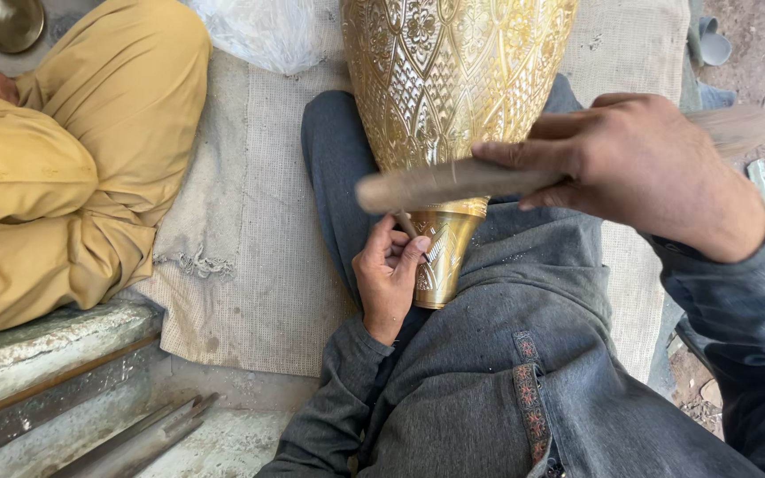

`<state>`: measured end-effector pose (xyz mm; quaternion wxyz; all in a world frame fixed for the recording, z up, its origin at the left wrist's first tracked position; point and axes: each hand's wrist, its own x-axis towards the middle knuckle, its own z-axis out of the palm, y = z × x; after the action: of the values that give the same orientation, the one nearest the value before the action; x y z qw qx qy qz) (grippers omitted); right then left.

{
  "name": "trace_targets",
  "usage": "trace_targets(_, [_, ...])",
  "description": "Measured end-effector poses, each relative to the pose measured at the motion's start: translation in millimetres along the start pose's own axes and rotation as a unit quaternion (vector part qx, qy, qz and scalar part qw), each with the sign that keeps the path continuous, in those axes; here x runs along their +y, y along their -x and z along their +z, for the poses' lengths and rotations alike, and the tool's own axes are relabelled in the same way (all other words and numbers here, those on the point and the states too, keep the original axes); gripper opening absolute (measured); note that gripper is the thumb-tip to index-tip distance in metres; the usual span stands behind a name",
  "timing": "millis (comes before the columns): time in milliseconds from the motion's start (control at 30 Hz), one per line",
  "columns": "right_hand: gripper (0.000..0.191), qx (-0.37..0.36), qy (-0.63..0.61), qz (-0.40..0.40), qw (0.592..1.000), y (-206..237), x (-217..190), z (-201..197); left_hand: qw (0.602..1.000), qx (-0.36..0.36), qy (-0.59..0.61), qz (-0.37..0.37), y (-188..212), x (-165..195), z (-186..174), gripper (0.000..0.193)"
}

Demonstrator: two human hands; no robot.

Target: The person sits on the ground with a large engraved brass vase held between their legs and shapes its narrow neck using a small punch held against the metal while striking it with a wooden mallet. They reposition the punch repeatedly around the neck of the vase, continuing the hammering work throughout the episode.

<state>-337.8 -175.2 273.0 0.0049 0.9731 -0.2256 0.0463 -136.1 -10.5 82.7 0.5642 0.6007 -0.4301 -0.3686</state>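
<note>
The engraved brass vase [453,80] is cut off by the top edge. The wooden stick [440,184] in the right hand [639,168] is motion-blurred, its far end a smear. The left hand [389,274] hides most of a thin tool at the vase's neck.

Brass vase [453,80] rests on lap [524,292] over burlap mat [250,221].

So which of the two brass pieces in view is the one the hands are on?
The big engraved brass vase lying across the lap: the left hand is at its narrow foot. The plain brass dish at the top left corner lies untouched.
</note>
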Motion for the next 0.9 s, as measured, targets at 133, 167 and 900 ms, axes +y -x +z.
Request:
trace_targets(133, [0.083, -0.067, -0.053, 0.082, 0.993, -7, -1, -3, 0.999, 0.014, 0.025, -0.015, 0, 3, 2, 0.041])
trace_targets(167, [0.085, -0.092, -0.046, 0.1, 0.99, -8, -2, -3, 1.0, 0.012, 0.017, -0.01, 1, 3, 2, 0.042])
trace_targets(900, [0.039, 0.096, -0.467, 0.4, 0.783, 111, -79, 147, 0.999, -0.008, 0.047, -0.015, 2, 33, -9, 0.035])
